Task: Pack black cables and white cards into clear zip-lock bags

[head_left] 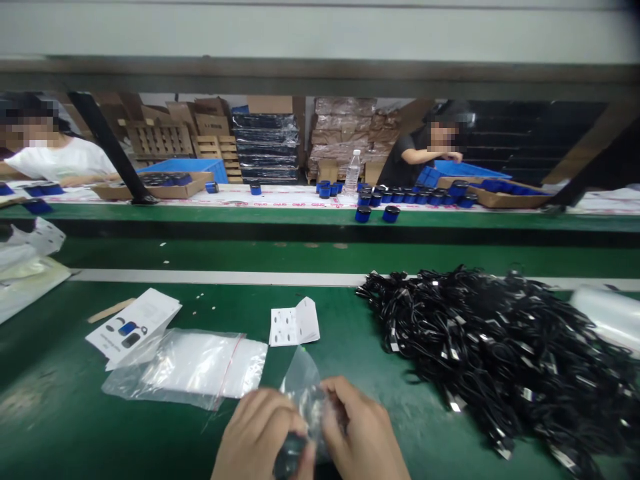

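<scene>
Both hands are close together low over the green counter (pixel 200 300), at the near edge of the view. The left hand (pixel 256 430) has a narrow grip, its thumb and fingers closed round a dark item (pixel 289 456) that is mostly hidden and blurred. The right hand (pixel 364 428) is curled in, thumb and fingers pinched on a small clear bag (pixel 302 375) — its pointed end sticks up between the two hands, just beyond the knuckles. The left fingertips meet the crumpled part of this bag; whether the dark item sits inside it, I cannot tell. Just beyond the bag stands a folded leaflet (pixel 294 323), apart from both hands. To the left lies a larger plastic bag (pixel 187 367) of white sheets, touching some printed sheets (pixel 133 327). A big heap of black cables (pixel 493 347) spreads over the right side — well apart from the right hand.
</scene>
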Demonstrator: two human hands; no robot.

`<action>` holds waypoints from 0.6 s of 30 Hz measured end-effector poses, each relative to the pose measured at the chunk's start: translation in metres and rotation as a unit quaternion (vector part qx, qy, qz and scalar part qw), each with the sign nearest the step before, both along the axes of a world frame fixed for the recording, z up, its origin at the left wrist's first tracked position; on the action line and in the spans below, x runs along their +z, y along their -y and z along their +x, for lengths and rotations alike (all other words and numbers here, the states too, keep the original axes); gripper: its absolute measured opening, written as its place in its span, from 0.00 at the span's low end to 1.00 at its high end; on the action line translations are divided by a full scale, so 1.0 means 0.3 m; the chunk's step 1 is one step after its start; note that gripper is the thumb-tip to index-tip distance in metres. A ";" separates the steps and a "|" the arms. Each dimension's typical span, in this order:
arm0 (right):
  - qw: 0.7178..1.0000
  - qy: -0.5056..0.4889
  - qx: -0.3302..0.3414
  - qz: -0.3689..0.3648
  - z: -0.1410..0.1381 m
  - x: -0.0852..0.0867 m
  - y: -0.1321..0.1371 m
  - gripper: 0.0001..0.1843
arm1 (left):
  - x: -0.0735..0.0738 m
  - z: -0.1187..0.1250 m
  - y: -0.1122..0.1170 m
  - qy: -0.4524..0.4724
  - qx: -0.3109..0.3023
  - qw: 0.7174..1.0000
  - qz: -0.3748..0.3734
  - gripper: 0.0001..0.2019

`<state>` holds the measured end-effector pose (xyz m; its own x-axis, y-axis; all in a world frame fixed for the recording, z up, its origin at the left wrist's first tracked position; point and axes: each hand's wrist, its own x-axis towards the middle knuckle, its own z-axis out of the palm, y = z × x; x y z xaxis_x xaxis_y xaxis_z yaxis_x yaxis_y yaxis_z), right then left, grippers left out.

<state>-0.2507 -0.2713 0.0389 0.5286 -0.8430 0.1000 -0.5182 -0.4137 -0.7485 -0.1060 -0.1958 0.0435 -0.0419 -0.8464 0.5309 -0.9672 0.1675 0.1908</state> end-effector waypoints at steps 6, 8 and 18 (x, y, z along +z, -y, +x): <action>0.982 0.052 0.045 0.177 0.010 0.012 0.008 0.02 | -0.019 0.034 0.037 0.130 -0.099 0.986 0.007 0.30; 0.978 0.066 0.043 0.195 0.019 0.008 0.004 0.07 | -0.027 0.021 0.040 0.105 -0.115 0.988 0.019 0.29; 0.974 -0.003 0.152 0.170 -0.011 0.093 0.057 0.09 | -0.045 0.022 0.023 -0.030 -0.095 0.995 0.017 0.17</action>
